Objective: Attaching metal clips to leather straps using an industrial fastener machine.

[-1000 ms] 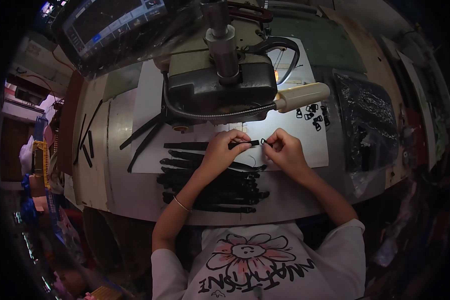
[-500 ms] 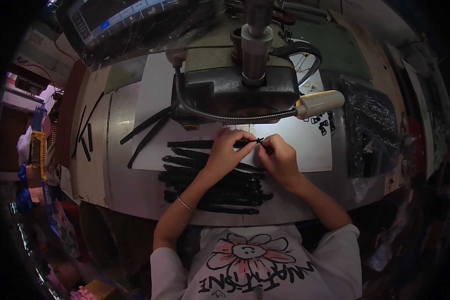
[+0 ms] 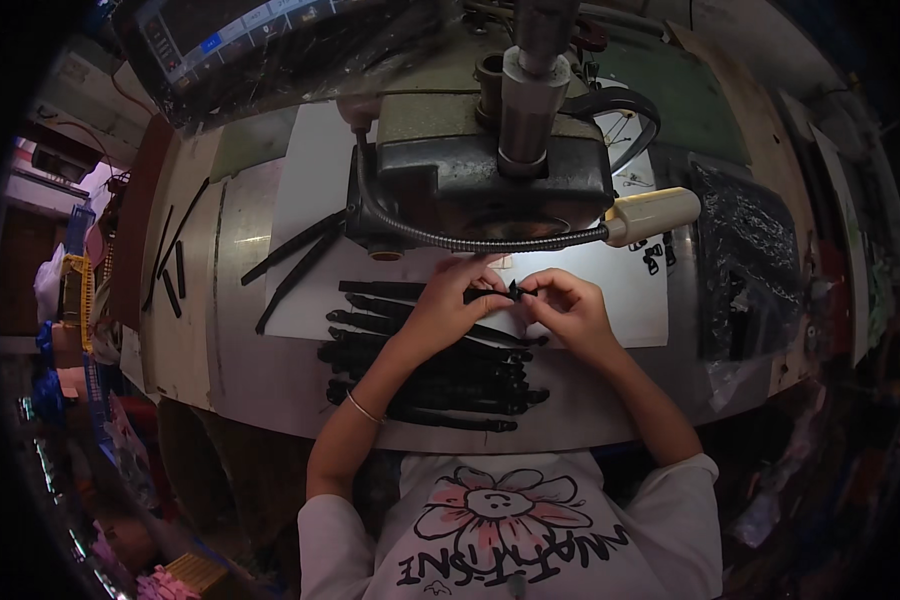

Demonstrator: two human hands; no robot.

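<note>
Pinching, in head view: left hand (image 3: 457, 301) has fingers clamped on black strap (image 3: 477, 296); right hand (image 3: 574, 312) has fingertips together on small black bit (image 3: 526, 293) at strap's end. Strap over white sheet (image 3: 610, 305). Probably light, bendy, tough; best held near tip.

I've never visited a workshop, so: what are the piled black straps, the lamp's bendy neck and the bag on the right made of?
The piled black straps look like matte fabric, perhaps webbing, judging by their dull surface; no weave shows. The gooseneck seems metal: ribbed, greyish, shiny. The bag looks like clear, glossy plastic film, crinkled with glints.
</note>
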